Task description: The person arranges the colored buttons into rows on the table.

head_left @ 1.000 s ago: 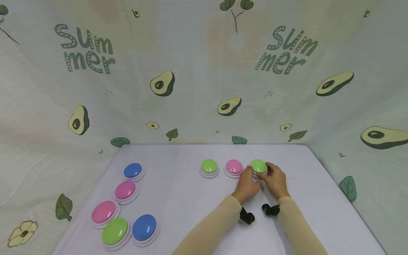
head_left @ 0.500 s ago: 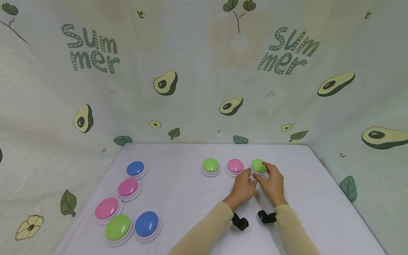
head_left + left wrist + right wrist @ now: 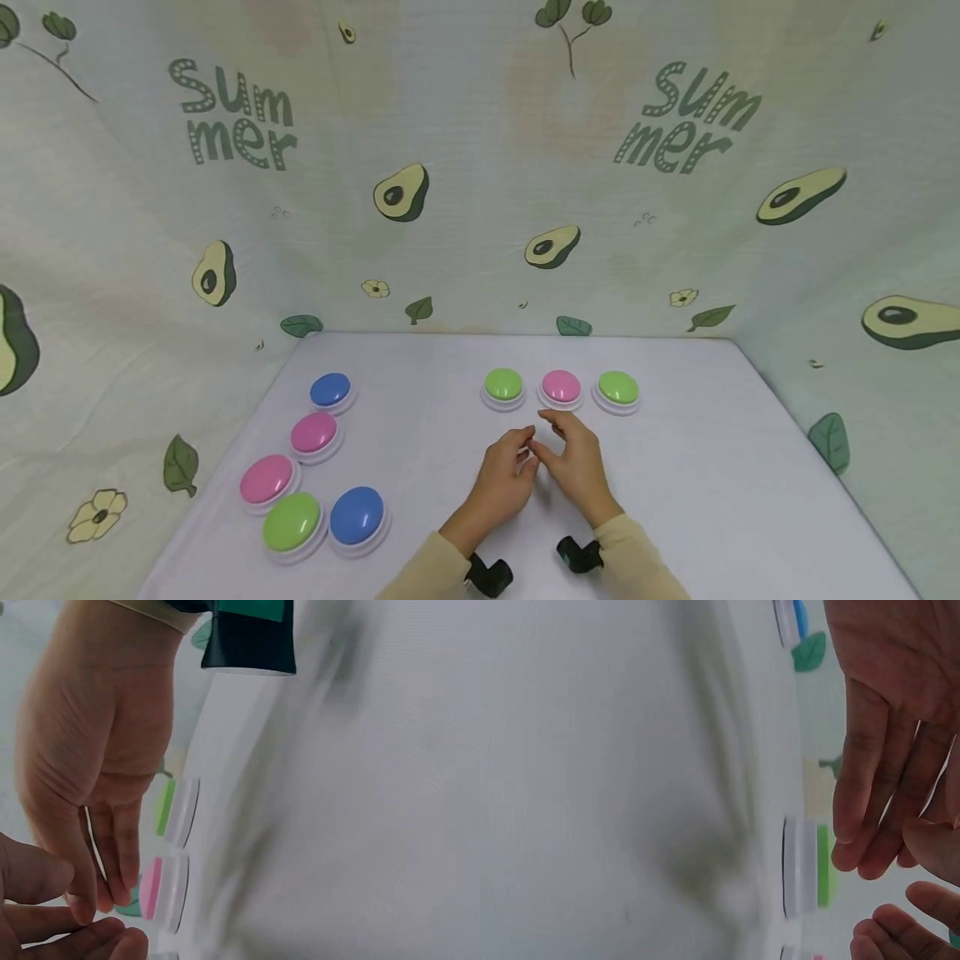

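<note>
Both hands hover over the white table, fingertips close together and nothing held. My left hand (image 3: 501,479) has relaxed, slightly bent fingers; my right hand (image 3: 576,467) faces it, its fingers loosely bent too. Just beyond them stands a row of round push buttons on white bases: a green button (image 3: 503,384), a pink button (image 3: 561,386) and another green button (image 3: 618,387) at the right end. The right fingertips overlap the pink button's base in the head view. In the left wrist view a green button (image 3: 165,808) and a pink button (image 3: 151,889) show edge-on beyond the fingers.
On the left side of the table (image 3: 720,467) stand more buttons: a blue button (image 3: 330,389) at the back, two pink ones (image 3: 313,433), a green one (image 3: 291,522) and a blue one (image 3: 357,517) nearer. A printed cloth (image 3: 465,250) surrounds the table.
Both hands have let go of the right-end green button and drawn back left and toward the person. That button stays in the row; the camera view has shifted slightly.
</note>
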The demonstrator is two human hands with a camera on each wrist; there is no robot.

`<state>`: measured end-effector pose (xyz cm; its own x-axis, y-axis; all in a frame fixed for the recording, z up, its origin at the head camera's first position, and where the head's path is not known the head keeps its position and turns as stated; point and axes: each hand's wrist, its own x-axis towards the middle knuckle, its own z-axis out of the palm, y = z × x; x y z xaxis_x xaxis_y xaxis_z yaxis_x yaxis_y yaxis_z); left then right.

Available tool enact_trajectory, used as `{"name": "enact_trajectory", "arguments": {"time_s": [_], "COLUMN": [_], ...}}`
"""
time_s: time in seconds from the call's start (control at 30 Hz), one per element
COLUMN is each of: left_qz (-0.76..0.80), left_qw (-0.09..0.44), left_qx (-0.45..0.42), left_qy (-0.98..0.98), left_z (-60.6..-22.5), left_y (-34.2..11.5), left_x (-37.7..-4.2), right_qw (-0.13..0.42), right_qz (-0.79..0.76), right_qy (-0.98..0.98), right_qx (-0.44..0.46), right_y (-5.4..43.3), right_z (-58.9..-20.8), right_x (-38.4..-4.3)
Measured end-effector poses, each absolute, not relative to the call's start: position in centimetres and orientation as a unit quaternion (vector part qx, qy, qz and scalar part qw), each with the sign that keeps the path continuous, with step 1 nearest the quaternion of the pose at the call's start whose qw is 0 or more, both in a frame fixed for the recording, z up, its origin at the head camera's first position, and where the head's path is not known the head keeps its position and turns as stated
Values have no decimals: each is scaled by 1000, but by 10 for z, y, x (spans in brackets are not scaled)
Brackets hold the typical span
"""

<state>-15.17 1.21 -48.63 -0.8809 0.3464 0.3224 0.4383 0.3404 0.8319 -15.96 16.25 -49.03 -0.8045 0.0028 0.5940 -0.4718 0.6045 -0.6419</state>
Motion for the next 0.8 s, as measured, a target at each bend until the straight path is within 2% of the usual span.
{"name": "enact_trajectory", "arguments": {"time_s": [0.17, 0.4, 0.53, 0.67, 0.8], "left_qz": [-458, -396, -369, -331, -300], "left_qw": [79, 130, 177, 259, 292], "left_qx": [-212, -110, -68, -53, -44], "left_qy": [-860, -902, -910, -906, -907], "left_z": [-479, -480, -486, -495, -506], "left_y": [-34, -99, -129, -153, -175], "left_x": [-132, -93, -70, -59, -52], "right_qw": [254, 158, 109, 97, 80], "right_qz": [448, 459, 453, 428, 405], "right_qy": [-837, -845, -849, -855, -861], "right_qx": [186, 223, 249, 277, 298], "right_y": [122, 67, 36, 11, -6], "right_z": [-492, -491, -495, -498, -497], "right_x": [-151, -136, -125, -119, -116]}}
